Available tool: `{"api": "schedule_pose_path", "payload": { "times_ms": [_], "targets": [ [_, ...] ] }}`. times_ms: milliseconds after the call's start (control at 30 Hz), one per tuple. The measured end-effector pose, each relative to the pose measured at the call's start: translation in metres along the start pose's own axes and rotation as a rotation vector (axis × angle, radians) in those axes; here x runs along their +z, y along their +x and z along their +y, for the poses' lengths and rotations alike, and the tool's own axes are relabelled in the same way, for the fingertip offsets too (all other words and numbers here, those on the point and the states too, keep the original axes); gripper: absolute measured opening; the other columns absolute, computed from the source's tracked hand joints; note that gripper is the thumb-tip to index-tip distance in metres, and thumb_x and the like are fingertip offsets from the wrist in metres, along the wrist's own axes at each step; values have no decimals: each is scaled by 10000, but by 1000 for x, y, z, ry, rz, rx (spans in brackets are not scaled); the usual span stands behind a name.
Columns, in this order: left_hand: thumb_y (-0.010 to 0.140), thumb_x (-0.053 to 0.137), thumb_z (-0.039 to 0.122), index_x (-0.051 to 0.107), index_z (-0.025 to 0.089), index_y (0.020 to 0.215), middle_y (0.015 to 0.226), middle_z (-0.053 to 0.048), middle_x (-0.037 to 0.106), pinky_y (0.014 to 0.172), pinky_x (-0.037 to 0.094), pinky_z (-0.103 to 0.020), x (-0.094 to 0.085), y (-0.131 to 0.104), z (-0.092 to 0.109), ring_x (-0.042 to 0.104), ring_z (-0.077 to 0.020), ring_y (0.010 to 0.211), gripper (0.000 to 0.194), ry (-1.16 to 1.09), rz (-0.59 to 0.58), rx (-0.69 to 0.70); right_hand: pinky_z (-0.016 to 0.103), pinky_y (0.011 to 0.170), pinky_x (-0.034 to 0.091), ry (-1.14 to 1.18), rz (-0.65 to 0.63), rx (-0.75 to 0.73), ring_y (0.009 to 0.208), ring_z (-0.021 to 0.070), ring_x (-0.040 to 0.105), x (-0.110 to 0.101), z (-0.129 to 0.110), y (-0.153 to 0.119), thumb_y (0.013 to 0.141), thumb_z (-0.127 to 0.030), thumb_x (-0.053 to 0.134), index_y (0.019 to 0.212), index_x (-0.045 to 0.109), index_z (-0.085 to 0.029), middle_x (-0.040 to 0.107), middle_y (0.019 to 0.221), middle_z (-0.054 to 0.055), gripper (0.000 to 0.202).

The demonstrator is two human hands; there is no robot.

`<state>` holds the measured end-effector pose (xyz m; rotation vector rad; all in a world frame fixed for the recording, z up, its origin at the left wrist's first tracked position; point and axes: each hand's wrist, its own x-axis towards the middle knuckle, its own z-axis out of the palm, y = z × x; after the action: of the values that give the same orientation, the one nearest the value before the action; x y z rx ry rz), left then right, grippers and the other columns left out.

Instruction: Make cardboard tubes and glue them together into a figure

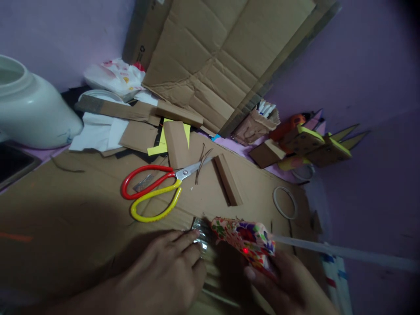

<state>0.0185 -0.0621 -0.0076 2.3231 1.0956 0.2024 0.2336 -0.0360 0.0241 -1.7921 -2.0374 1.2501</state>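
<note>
My right hand (288, 284) is wrapped round a floral-patterned glue gun (244, 236) with a red light on its side; a long translucent glue stick (344, 251) sticks out of its back to the right. Its nozzle end points left, near a shiny taped piece (201, 234) on the cardboard. My left hand (170, 267) lies palm down, its fingertips on that shiny piece and its fingers close together and slightly bent. Whether they grip anything beneath is hidden. Scissors (157, 192) with red and yellow handles lie beyond my left hand, blades parted.
A folded cardboard strip (227, 179) and a white ring (285, 202) lie on the cardboard sheet (65, 210). Scraps (138, 135) and a white jug (36, 105) are at the left. Large cardboard (226, 52) leans behind; a bag of sticks (257, 122) and cardboard figures (315, 142) stand right.
</note>
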Motion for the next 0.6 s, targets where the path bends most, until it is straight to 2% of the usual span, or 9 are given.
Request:
{"api": "schedule_pose_path", "payload": {
  "times_ms": [167,333,500,600],
  "targets": [
    [870,471,210,681,151,981,1074,-115,703,973,442,-364,5,0,-1,563,-234,1142,245,-14,40,5,338,745,541,-17,-5,47,785,258,673,-6,5,-8,794,-360,556,1041,686,-204,730,919,83,320],
    [856,462,184,682,146,995,1063,-118,708,968,445,-366,14,-3,-5,567,-240,1140,263,16,119,39,339,806,526,-45,34,81,909,282,661,-10,12,-15,807,-394,548,1120,647,-203,711,1035,98,380],
    [840,402,111,691,173,936,1078,-83,711,925,482,-356,19,-5,-9,597,-226,1103,311,74,209,52,339,819,522,-88,50,102,826,262,674,-11,12,-19,805,-385,536,1051,669,-191,709,1025,99,341],
    [863,393,162,696,185,940,1036,-71,726,907,492,-348,27,-4,-11,613,-217,1075,313,121,256,84,345,833,517,-87,14,127,894,267,664,-14,14,-22,827,-389,514,1137,630,-187,691,1069,109,388]
  ]
}}
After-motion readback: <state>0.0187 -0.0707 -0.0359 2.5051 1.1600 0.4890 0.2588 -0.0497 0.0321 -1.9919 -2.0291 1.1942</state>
